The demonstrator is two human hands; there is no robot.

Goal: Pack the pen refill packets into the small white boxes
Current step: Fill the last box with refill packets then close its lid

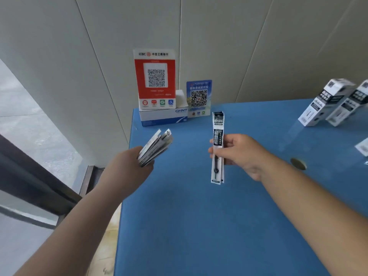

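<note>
Forearms reach in from the lower corners over a blue, smooth-topped worktop (179, 226). The left hand (127, 170), seen from the back over the worktop's left edge, grips a fanned bundle of flat white-and-grey pen refill packets (156, 146); its fingers are curled round the lower ends, hidden behind the hand, and the packets splay up and to the right. The right hand (241, 154) is raised above the middle of the worktop and pinches a single long, narrow pen refill packet with black-and-white printing (218, 148), held upright, thumb and fingers (214, 150) closed on its middle so both ends stick out above and below.

A small round brass-coloured fitting (298, 163) sits in the worktop just beyond the right forearm. At the right edge, part of a white printed item (362, 148) lies on the surface, too cut off to identify. Farther back on the right, two small white boxes with black printing (328, 102) lean tilted, side by side and touching.

At the far left corner a white-and-blue carton (163, 116) rests against the pale panelled wall (239, 46). A red-and-white QR code sign (155, 78) stands on it, and a smaller blue QR code card (199, 98) stands just beside it on the right.
</note>
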